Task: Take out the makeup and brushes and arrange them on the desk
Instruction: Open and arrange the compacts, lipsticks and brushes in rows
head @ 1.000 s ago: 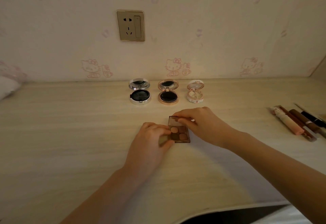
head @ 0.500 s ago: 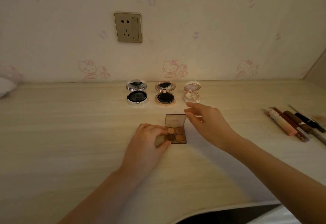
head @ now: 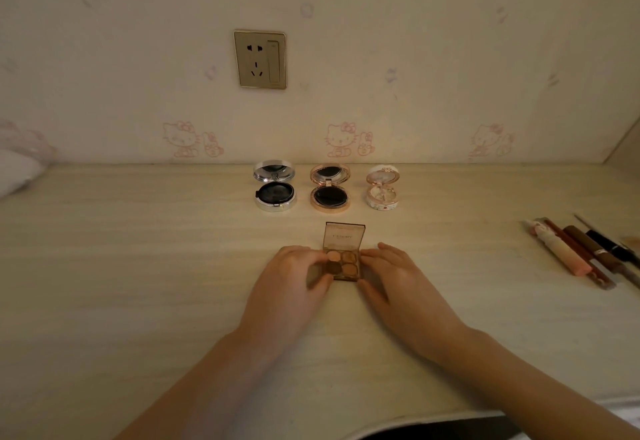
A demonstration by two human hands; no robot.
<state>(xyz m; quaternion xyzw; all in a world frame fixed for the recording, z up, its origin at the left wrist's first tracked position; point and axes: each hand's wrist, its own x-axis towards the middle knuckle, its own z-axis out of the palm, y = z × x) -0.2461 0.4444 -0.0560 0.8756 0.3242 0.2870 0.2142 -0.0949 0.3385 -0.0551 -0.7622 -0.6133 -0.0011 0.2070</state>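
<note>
eyeshadow palette (head: 342,264): a small four-pan palette lying flat on the desk, in the middle of the view, in front of the row of compacts and apart from it; its clear lid (head: 345,236) stands open and upright at the far edge.
left hand (head: 289,289): curled round the palette's left side, fingertips on the far-left corner over one pan, thumb tucked at the near-left edge; it holds the palette.
right hand (head: 403,289): lies low on the desk, fingers fairly straight and close together, their tips touching the palette's right side, thumb near the near-right corner.
silver compact (head: 274,194): open, dark inside, leftmost of the row near the wall.
rose-gold compact (head: 329,196): open, in the middle of the row, straight behind the palette.
white floral compact (head: 382,194): open, rightmost and smallest of the row.
tubes and pencils (head: 571,256): several slim pieces lying side by side at the right edge, well apart from the hands; one pale pink, others brown and black.
desk (head: 138,266): pale wood-grain top.
wall socket (head: 260,59): gold plate on wallpaper printed with cartoon cats.
white cloth (head: 15,171): at the far left edge.
</note>
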